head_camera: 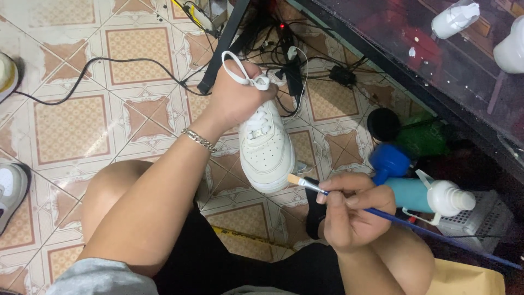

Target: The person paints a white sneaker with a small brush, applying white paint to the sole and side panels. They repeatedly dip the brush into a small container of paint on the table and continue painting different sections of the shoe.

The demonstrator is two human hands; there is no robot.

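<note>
My left hand (240,95) grips the heel end of a white sneaker (266,150), holding it above the tiled floor with its toe pointing toward me. A loop of white lace sticks out above my fingers. My right hand (352,210) pinches a thin blue-handled paintbrush (382,213). Its flat pale bristle tip sits just off the sneaker's toe, at its right edge. A chain bracelet hangs on my left wrist.
A light blue bottle with a white spray cap (431,196) and a dark blue cap (388,159) lie to the right by a white basket (480,218). Black cables (295,60) tangle on the floor ahead. A dark glass tabletop (436,60) holds white bottles. Another shoe (11,191) lies far left.
</note>
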